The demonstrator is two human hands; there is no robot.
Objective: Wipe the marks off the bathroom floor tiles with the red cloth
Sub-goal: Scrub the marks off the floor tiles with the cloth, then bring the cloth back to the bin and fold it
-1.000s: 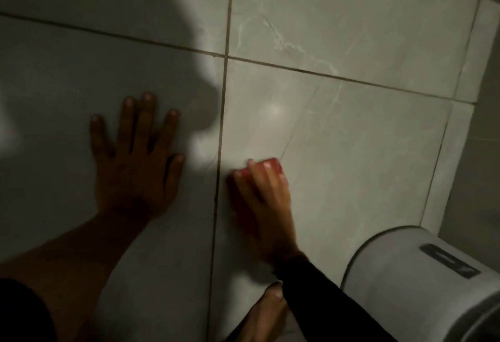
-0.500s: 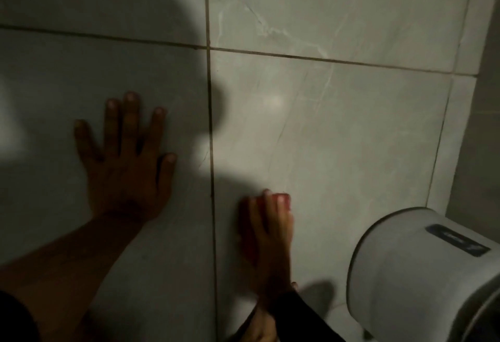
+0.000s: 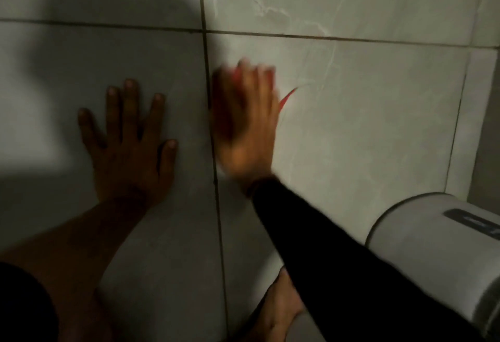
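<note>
My right hand (image 3: pixel 247 122), in a black sleeve, presses the red cloth (image 3: pixel 286 98) flat on a pale grey floor tile (image 3: pixel 365 125), just right of a dark grout line. The hand is blurred by motion, and only red slivers of cloth show at its fingertips and right edge. My left hand (image 3: pixel 130 141) lies flat with fingers spread on the shadowed tile to the left of the grout line, holding nothing. No marks on the tiles can be made out in the dim light.
A white round bin (image 3: pixel 433 247) with a dark lid label lies at the lower right. A bare foot (image 3: pixel 278 312) rests on the floor under my right arm. A raised ledge (image 3: pixel 487 98) runs along the right edge. A large shadow covers the left tiles.
My right hand has swept the red cloth forward along the tile, away from me, after drawing back half a second ago. The left hand has stayed planted.
</note>
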